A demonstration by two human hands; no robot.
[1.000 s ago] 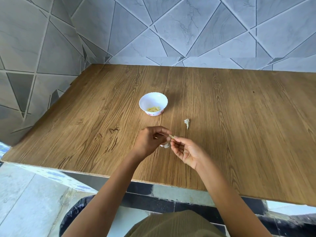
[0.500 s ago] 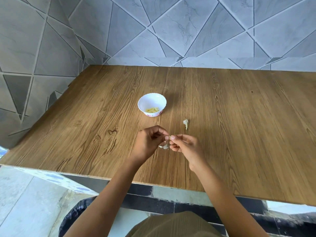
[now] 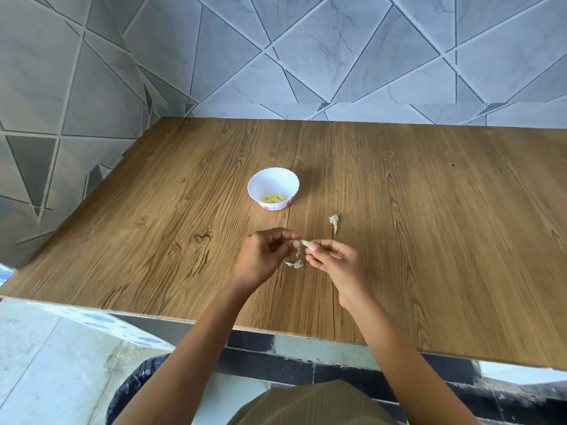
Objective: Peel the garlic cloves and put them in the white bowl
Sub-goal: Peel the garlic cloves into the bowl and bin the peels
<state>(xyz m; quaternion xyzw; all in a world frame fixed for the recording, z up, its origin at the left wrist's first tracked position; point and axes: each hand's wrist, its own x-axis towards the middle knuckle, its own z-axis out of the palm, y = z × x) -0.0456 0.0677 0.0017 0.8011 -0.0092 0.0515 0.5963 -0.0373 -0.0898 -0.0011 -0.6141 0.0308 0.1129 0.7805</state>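
Note:
A small pale garlic clove (image 3: pixel 305 242) is pinched between the fingertips of my left hand (image 3: pixel 264 256) and my right hand (image 3: pixel 333 261), a little above the wooden table (image 3: pixel 429 240). A strip of papery skin hangs from it beside my left fingertips. More loose skin (image 3: pixel 295 264) lies on the table just under the hands. The white bowl (image 3: pixel 273 188) with a scalloped rim stands farther back, slightly left of the hands, and holds several peeled yellowish cloves (image 3: pixel 274 198).
Another scrap of garlic skin (image 3: pixel 334 222) lies on the table to the right of the bowl. Grey tiled walls close the table at the back and left. The table's front edge runs just below my forearms.
My hands stayed together over the same spot on the table. The clove now shows between the fingertips with skin hanging from it.

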